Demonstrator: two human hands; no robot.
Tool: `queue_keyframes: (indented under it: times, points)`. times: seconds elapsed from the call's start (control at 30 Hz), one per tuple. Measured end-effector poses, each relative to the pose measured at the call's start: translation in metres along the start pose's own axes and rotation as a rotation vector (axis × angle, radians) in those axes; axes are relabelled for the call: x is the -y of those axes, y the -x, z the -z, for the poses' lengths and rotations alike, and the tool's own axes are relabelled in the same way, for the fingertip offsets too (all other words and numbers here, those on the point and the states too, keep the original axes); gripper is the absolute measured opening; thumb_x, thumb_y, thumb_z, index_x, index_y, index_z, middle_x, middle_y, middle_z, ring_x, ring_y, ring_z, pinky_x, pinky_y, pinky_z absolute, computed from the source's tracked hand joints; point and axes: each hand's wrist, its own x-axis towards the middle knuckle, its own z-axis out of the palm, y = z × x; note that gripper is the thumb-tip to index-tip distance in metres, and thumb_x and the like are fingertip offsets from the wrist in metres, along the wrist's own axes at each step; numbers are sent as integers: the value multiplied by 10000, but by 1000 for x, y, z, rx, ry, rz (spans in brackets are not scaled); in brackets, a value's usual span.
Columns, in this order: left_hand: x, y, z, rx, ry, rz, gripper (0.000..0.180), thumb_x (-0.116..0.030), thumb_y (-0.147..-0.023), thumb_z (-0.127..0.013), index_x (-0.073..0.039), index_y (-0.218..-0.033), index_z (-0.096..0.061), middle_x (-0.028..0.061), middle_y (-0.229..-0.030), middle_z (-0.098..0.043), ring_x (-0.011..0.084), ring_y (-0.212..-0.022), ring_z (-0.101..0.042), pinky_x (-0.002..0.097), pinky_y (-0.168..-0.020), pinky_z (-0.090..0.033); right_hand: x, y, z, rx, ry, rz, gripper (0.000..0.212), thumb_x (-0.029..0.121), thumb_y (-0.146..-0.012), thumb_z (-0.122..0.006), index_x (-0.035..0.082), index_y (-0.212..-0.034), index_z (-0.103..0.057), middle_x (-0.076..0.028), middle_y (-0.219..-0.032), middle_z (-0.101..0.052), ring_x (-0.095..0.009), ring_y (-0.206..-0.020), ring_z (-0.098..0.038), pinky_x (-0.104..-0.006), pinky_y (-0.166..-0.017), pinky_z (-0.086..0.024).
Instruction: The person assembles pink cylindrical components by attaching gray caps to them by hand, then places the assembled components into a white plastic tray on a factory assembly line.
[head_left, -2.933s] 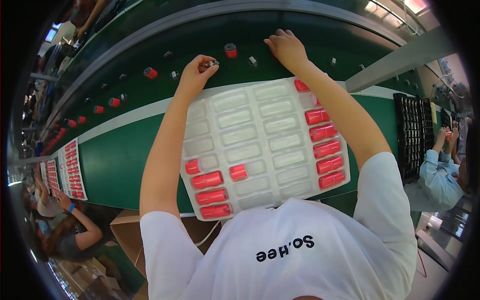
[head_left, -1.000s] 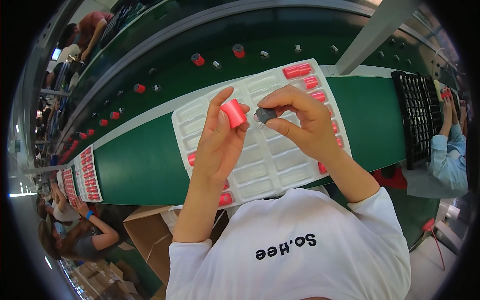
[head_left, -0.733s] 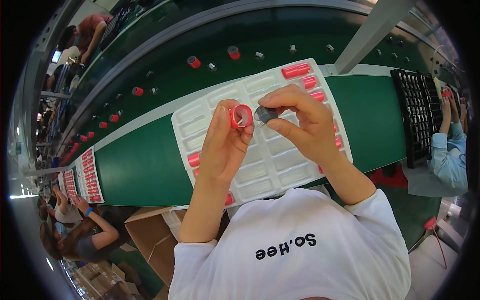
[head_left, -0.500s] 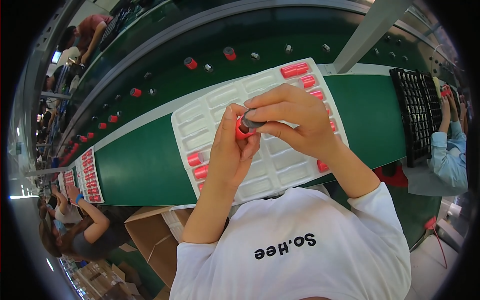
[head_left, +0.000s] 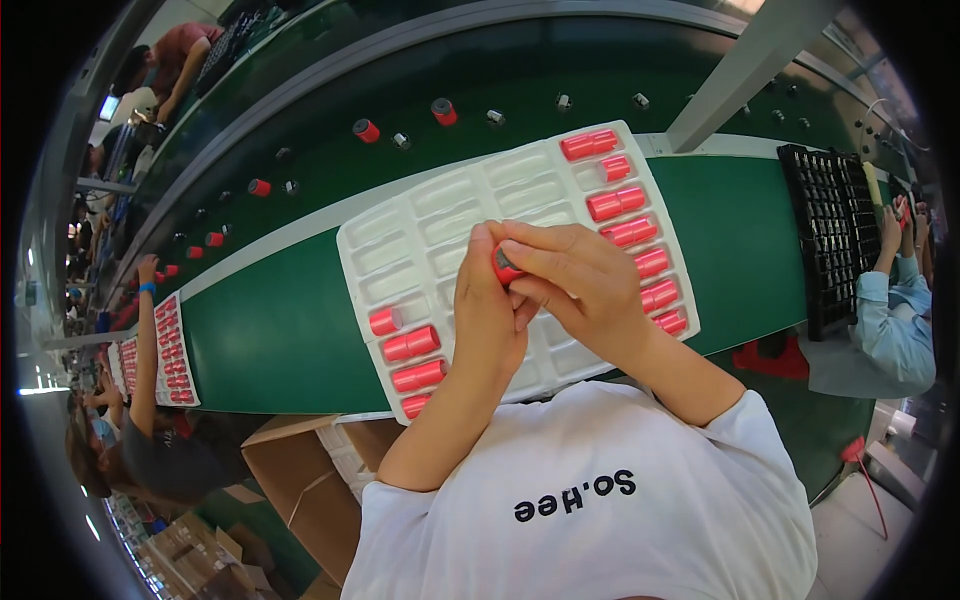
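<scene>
My left hand (head_left: 487, 318) and my right hand (head_left: 575, 285) are pressed together above the middle of a white moulded tray (head_left: 420, 215). Between the fingers of both hands sits a small red cylinder (head_left: 503, 268), mostly covered; a dark part shows at its top. The tray lies on a green bench and holds red cylinders (head_left: 618, 203) in its right column and red cylinders (head_left: 411, 345) at its lower left. The middle pockets stand bare.
A dark green conveyor (head_left: 330, 90) runs behind the tray, carrying spaced red caps (head_left: 365, 130) and small metal pieces (head_left: 496, 117). A black grid tray (head_left: 830, 225) lies at the right beside a person in blue (head_left: 890, 320). Another person (head_left: 140, 440) works at a tray on the left. Cardboard boxes (head_left: 300, 470) stand below.
My hands came back from the conveyor with a red cylinder and a dark piece, then closed together over the tray so the two parts are joined and mostly hidden.
</scene>
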Motion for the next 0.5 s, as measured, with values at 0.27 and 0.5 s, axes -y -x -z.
queue_keyframes:
  times: [0.27, 0.5]
  points:
    - [15, -54, 14, 204, -827, -386, 297, -317, -970, -503, -52, -1092, -442, 92, -916, -589, 176, -789, -606, 307, -660, -475, -140, -93, 8, 47, 271, 24, 264, 37, -799, -689, 79, -1021, -552, -97, -941, -580, -286, -835, -613, -325, -719, -505]
    - [28, -34, 3, 605, -1256, -443, 171, -142, -892, -592, -52, -1029, -540, 122, -942, -598, 266, -911, -598, 341, -774, -476, -275, -122, 0, 349, 881, 29, 176, 156, -857, -659, 85, -989, -566, -109, -953, -592, -306, -884, -620, -358, -750, -528]
